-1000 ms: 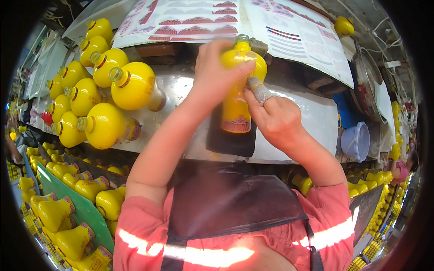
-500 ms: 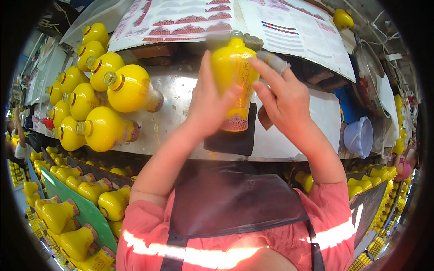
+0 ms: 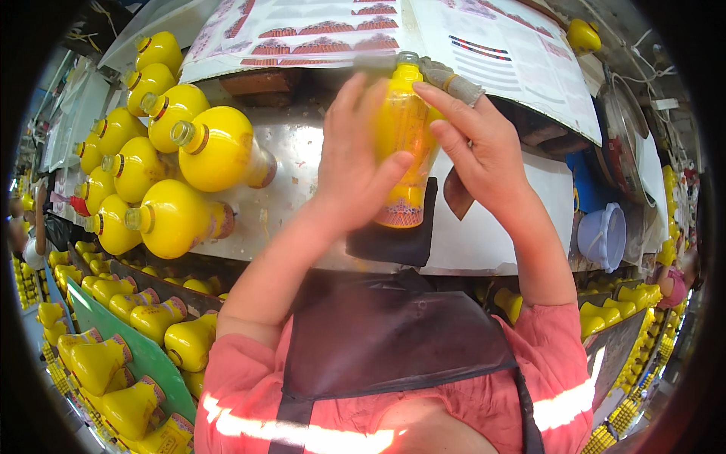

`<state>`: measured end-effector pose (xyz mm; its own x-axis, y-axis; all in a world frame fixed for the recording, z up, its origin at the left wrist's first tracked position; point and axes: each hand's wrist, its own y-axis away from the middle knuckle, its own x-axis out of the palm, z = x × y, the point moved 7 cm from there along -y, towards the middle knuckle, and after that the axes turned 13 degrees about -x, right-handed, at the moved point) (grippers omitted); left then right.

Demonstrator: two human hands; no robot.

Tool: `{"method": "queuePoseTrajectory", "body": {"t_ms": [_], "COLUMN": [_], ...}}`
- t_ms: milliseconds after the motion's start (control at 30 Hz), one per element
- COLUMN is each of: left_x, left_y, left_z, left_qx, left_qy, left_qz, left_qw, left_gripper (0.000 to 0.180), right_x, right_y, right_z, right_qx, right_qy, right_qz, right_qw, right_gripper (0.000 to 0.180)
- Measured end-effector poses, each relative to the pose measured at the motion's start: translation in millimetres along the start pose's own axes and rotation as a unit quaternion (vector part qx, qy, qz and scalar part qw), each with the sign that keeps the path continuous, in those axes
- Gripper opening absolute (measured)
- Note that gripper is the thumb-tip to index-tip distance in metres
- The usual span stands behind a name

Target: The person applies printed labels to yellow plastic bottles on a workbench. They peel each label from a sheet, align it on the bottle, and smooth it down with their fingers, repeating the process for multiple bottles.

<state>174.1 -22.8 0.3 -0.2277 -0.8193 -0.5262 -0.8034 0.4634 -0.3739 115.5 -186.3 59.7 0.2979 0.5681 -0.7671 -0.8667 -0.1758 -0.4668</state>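
Hands hold one yellow bottle (image 3: 403, 144) upright above the metal desk (image 3: 295, 181), just in front of the printed sheets (image 3: 469, 38). My left hand (image 3: 355, 163) wraps the bottle body, fingers curled and thumb pressed against its front. My right hand (image 3: 484, 151) lies against the other side with fingers spread, a taped fingertip near the open neck. I judge the step as inspection or label smoothing. The next move calls for a steady grip and care near the row of yellow bottles (image 3: 162, 163) lying on the desk at left.
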Motion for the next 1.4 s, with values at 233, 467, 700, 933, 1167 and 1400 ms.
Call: {"method": "queuePoseTrajectory", "body": {"t_ms": [233,467,700,933,1167,1400], "left_x": [1.7,6.9,25.1,30.5,34.5,33.9], "left_y": [-6.4,1.1,32.1,36.0,37.6,31.1], "left_z": [-14.7,11.2,38.0,47.8,48.1,48.9], "left_qx": [0.072,-0.011,-0.145,-0.164,-0.169,-0.185], "left_qy": [-0.102,-0.011,0.244,0.375,0.298,0.345], "left_qz": [-0.025,0.001,0.115,0.133,0.136,0.104], "left_qw": [0.992,1.0,0.952,0.903,0.929,0.914], "left_gripper": [0.078,0.09,0.084,0.083,0.082,0.084], "right_x": [14.3,13.8,42.5,59.0,62.7,58.0], "right_y": [6.1,18.1,58.2,74.3,70.3,66.0], "right_z": [0.4,-15.1,-18.7,-28.7,-20.1,-17.0], "right_qx": [-0.039,0.109,0.23,0.271,0.269,0.251], "right_qy": [0.076,-0.143,-0.199,-0.342,-0.313,-0.241], "right_qz": [-0.01,-0.019,-0.017,-0.052,-0.028,-0.06], "right_qw": [0.996,0.984,0.952,0.898,0.91,0.936], "right_gripper": [0.058,0.068,0.104,0.1,0.092,0.089]}}
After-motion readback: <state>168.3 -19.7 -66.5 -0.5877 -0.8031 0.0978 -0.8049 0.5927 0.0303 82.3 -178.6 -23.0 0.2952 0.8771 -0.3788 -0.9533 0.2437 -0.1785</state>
